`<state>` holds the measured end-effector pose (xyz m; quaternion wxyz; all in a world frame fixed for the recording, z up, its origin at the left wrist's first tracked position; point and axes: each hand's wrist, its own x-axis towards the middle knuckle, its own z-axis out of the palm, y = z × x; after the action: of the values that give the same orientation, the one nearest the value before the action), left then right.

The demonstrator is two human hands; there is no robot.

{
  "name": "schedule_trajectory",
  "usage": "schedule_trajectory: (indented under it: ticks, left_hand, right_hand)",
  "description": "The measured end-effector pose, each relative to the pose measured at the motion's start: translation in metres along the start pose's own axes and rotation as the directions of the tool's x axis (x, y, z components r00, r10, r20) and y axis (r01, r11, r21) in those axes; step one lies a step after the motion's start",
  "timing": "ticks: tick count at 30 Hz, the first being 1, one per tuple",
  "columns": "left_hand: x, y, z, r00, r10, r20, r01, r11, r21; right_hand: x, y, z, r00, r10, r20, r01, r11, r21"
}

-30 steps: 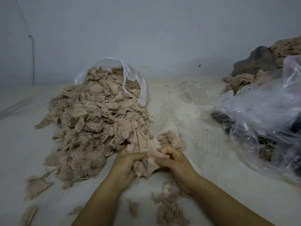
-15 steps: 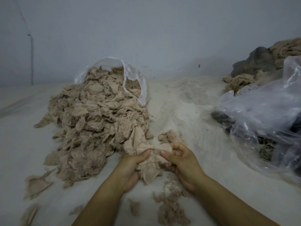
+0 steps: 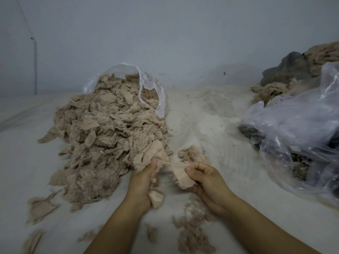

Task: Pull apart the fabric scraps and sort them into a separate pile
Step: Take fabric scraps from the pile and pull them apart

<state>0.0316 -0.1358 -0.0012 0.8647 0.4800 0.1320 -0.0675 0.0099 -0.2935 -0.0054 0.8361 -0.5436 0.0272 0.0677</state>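
Hands work just in front of the big scrap pile point(image 3: 110, 140): the left hand point(image 3: 141, 182) grips a bunched beige scrap point(image 3: 156, 197), while the right hand point(image 3: 205, 178) pinches a smaller torn piece point(image 3: 181, 176) beside it. Thin fibres stretch between the two pieces, above loose fluff point(image 3: 192, 233) on the white surface point(image 3: 238, 189).

The scraps point(image 3: 110, 129) are thin beige cloth, matt, with frayed, fuzzy edges. The piece point(image 3: 183, 177) between the hands looks smoother, a soft knit with ragged rims. Loose fluff point(image 3: 192, 233) lies fibrous and woolly. The bag point(image 3: 146, 85) behind the heap is clear, thin plastic, slightly glossy; the larger bag point(image 3: 293, 121) on the right is crinkled and shiny. The surface point(image 3: 211, 116) beneath looks like matt, pale cloth, dusty with lint.
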Motion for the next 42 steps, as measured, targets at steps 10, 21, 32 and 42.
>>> schedule_trajectory:
  ticks: [10,21,32,42]
  left_hand:
    - [-0.013,-0.002,0.008,0.988,-0.012,0.155,0.011,1.0,0.01]
    - [-0.007,-0.008,0.003,0.993,0.061,0.098,-0.068,0.995,0.071]
    - [-0.002,-0.007,0.004,0.995,0.079,-0.064,-0.083,0.995,-0.059]
    - [0.01,0.006,-0.012,0.97,0.153,-0.191,-0.158,0.987,-0.013]
  right_hand:
    - [-0.005,0.004,0.005,0.993,0.041,0.113,-0.026,0.991,-0.131]
    - [-0.005,0.001,0.003,0.997,0.027,0.076,-0.03,0.999,0.039]
    - [-0.003,-0.004,0.015,0.999,-0.04,0.028,0.045,0.984,-0.175]
    - [-0.011,-0.011,-0.003,0.979,0.16,0.127,-0.097,0.911,-0.4]
